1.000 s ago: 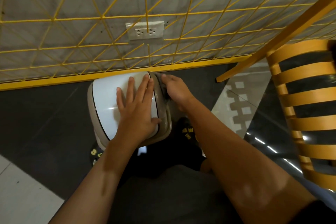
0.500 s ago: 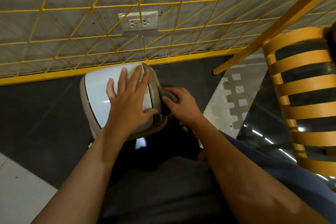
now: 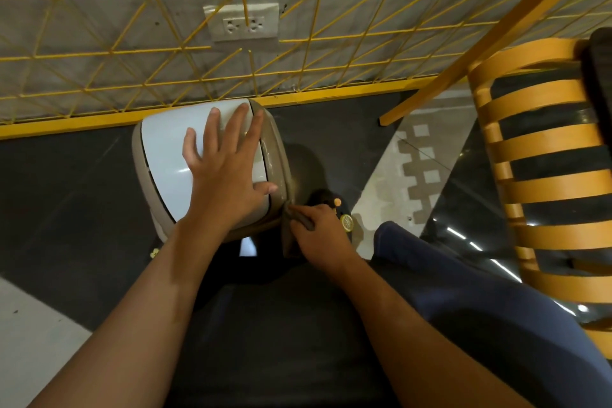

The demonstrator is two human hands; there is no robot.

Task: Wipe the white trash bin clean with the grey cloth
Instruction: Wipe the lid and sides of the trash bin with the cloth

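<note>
The white trash bin (image 3: 165, 156) stands on the dark floor by the yellow wall grid, seen from above, with a white lid and a beige rim. My left hand (image 3: 228, 172) lies flat on the lid, fingers spread, pressing down. My right hand (image 3: 318, 235) is at the bin's near right corner, closed on the grey cloth (image 3: 291, 235), which is pressed against the bin's side. Most of the cloth is hidden under my fingers.
A yellow wire grid (image 3: 298, 43) covers the grey wall, with a wall socket (image 3: 243, 23) behind it. A wooden slatted chair (image 3: 543, 175) stands at the right and a slanted wooden leg (image 3: 463, 56) beside it. My foot in a patterned sandal (image 3: 344, 219) is near the bin.
My right hand with the cloth has slid down the bin's right side from the far end to the near corner. My left hand stays flat on the lid.
</note>
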